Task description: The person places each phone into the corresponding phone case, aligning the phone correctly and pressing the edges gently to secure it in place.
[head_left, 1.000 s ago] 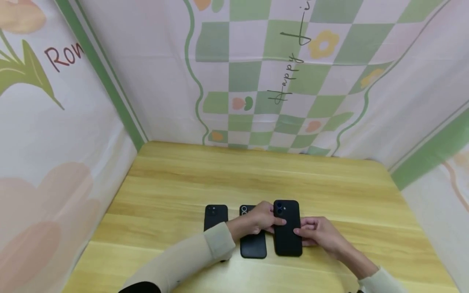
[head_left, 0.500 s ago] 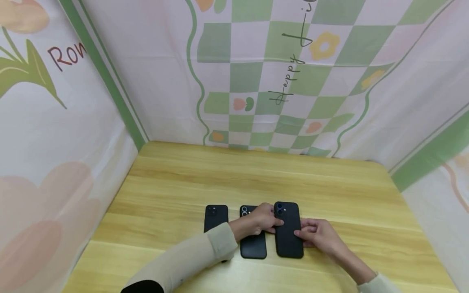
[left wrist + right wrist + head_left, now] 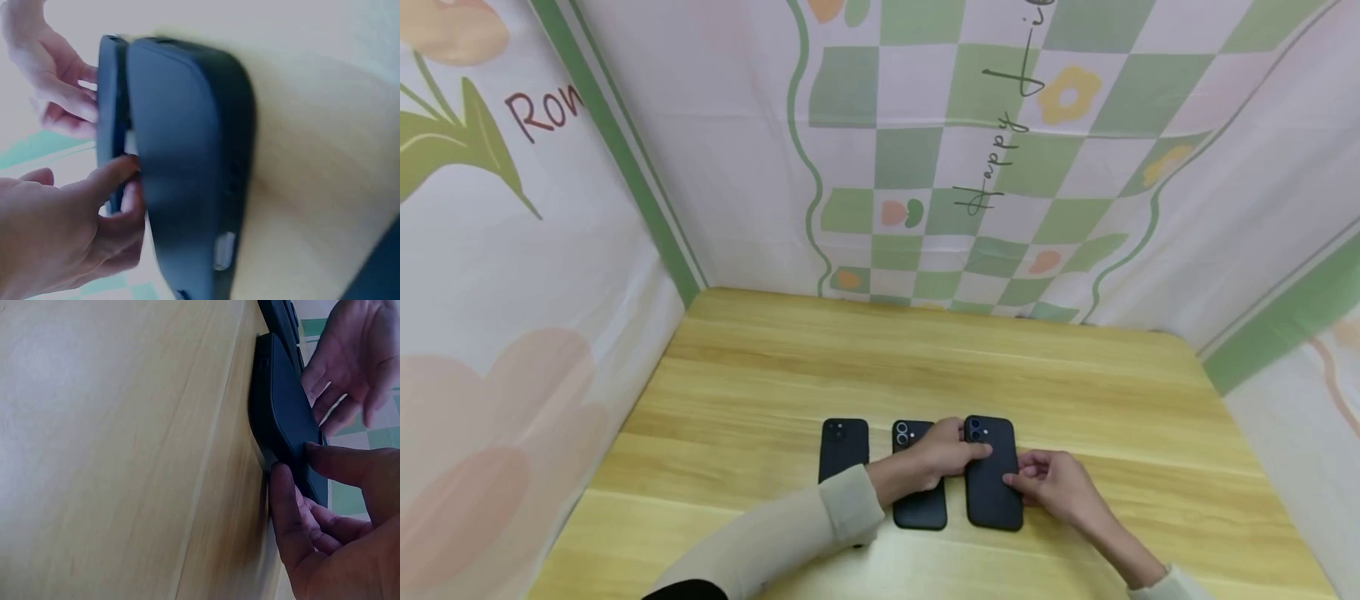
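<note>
In the head view, a black phone [image 3: 996, 500] lies camera side up, rightmost of three in a row. My right hand [image 3: 1060, 487] pinches its right edge, thumb on the back; in the right wrist view the index fingertip is under the edge, which is tilted slightly off the table. My left hand [image 3: 943, 450] reaches across a second black phone [image 3: 921, 508] with large camera rings. Its fingers are at the first phone's left side, partly hidden. Its thumb overlaps that phone's back in the head view but stands apart from it in the right wrist view.
A third black phone [image 3: 842, 450] lies at the left of the row, its lower part hidden under the left sleeve [image 3: 790, 521]. The phones lie on a wood-grain table [image 3: 940, 358]. Printed cloth [image 3: 955, 150] hangs behind and on both sides.
The rightmost phone has shifted slightly down and to the right, with my right hand following it. My left thumb now reaches a little farther over its back. The other two phones stay put.
</note>
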`<state>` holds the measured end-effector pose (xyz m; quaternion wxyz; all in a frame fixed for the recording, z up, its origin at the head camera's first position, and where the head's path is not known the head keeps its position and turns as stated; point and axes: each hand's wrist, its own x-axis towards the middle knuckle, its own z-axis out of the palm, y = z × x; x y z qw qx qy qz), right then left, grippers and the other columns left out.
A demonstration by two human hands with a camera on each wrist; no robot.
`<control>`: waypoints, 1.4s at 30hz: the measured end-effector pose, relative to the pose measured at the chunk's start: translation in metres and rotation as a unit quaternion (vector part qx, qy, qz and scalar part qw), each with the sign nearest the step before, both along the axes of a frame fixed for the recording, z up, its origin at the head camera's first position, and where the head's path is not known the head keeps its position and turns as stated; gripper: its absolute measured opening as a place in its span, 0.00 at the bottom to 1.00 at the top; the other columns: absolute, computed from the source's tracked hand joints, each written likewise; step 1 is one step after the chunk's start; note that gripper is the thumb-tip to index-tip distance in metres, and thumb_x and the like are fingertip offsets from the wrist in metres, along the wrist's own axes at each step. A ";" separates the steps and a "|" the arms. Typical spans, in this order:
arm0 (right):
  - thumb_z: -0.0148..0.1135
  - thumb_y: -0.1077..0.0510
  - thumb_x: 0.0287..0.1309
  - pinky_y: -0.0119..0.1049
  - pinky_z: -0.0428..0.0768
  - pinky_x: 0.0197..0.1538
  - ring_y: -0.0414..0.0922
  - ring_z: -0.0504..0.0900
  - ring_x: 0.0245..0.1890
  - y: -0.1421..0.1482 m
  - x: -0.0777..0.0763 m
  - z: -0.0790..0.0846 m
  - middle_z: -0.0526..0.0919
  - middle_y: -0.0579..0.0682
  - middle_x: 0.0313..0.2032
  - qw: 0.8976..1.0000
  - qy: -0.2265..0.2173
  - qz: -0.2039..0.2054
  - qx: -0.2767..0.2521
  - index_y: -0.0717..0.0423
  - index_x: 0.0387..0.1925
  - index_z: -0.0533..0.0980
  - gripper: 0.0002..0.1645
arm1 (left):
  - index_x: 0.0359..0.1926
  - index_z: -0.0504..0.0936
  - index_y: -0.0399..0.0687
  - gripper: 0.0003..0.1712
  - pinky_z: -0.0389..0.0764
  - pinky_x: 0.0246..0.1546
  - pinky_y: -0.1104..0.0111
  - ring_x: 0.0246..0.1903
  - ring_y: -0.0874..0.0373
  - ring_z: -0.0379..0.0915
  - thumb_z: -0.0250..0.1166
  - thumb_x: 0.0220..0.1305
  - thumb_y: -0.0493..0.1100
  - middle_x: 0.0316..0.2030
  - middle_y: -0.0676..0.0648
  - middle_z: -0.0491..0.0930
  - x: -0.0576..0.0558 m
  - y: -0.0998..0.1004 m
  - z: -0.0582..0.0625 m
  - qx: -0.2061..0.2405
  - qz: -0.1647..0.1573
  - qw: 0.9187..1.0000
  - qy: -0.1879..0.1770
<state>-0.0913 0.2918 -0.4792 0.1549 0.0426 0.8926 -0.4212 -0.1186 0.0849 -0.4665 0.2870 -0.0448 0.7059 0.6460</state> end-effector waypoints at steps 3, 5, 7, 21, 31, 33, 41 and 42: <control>0.78 0.65 0.56 0.34 0.88 0.31 0.44 0.87 0.32 0.000 0.000 0.000 0.86 0.51 0.32 1.000 0.003 0.002 0.010 0.74 0.47 0.81 0.20 | 0.59 0.77 0.33 0.21 0.83 0.54 0.57 0.48 0.51 0.80 0.70 0.72 0.41 0.49 0.42 0.82 0.005 0.003 0.005 0.002 0.009 1.000 0.008; 0.78 0.65 0.56 0.34 0.88 0.31 0.44 0.87 0.31 0.000 0.001 0.000 0.86 0.51 0.31 1.000 0.003 0.002 0.018 0.73 0.46 0.82 0.20 | 0.66 0.74 0.30 0.29 0.79 0.65 0.52 0.60 0.47 0.77 0.69 0.73 0.42 0.60 0.37 0.79 0.007 0.005 0.007 -0.001 0.014 1.000 0.007; 0.78 0.64 0.56 0.34 0.88 0.31 0.44 0.87 0.31 0.001 0.001 0.001 0.86 0.51 0.31 1.000 0.004 0.002 0.024 0.73 0.46 0.82 0.20 | 0.72 0.69 0.28 0.36 0.71 0.72 0.49 0.69 0.43 0.70 0.69 0.73 0.43 0.69 0.33 0.73 0.009 0.007 0.009 -0.005 0.019 1.000 0.004; 0.81 0.61 0.54 0.30 0.83 0.30 0.41 0.85 0.28 0.004 0.001 -0.001 0.87 0.48 0.29 0.998 0.026 0.008 0.060 0.68 0.43 0.84 0.19 | 0.76 0.65 0.31 0.38 0.61 0.77 0.45 0.77 0.37 0.59 0.67 0.75 0.46 0.76 0.33 0.66 0.016 0.010 0.011 0.005 0.028 1.000 -0.013; 0.80 0.63 0.54 0.29 0.82 0.30 0.41 0.84 0.29 0.005 0.004 -0.003 0.86 0.48 0.30 0.996 0.053 0.034 0.061 0.68 0.43 0.83 0.18 | 0.75 0.72 0.45 0.32 0.70 0.73 0.48 0.72 0.46 0.68 0.65 0.76 0.51 0.72 0.43 0.73 0.016 -0.005 0.016 -0.006 -0.026 0.999 0.019; 0.79 0.62 0.57 0.30 0.81 0.30 0.41 0.84 0.29 0.006 0.004 -0.003 0.86 0.47 0.30 0.995 0.061 0.046 0.065 0.68 0.43 0.83 0.16 | 0.74 0.74 0.48 0.31 0.75 0.69 0.50 0.69 0.49 0.71 0.65 0.77 0.53 0.70 0.45 0.75 0.015 -0.013 0.018 -0.015 -0.050 0.998 0.036; 0.73 0.62 0.65 0.29 0.82 0.30 0.35 0.82 0.28 0.021 -0.001 0.000 0.88 0.46 0.32 0.985 0.122 0.094 0.079 0.66 0.45 0.84 0.12 | 0.77 0.70 0.52 0.31 0.80 0.64 0.55 0.68 0.52 0.72 0.58 0.81 0.55 0.72 0.47 0.72 0.007 -0.053 0.032 -0.057 -0.101 0.981 0.158; 0.73 0.62 0.65 0.29 0.82 0.30 0.34 0.82 0.28 0.023 -0.002 0.001 0.88 0.47 0.32 0.982 0.138 0.099 0.083 0.67 0.45 0.85 0.11 | 0.78 0.69 0.51 0.31 0.79 0.66 0.55 0.70 0.51 0.71 0.58 0.82 0.55 0.73 0.47 0.71 0.006 -0.059 0.035 -0.064 -0.099 0.976 0.182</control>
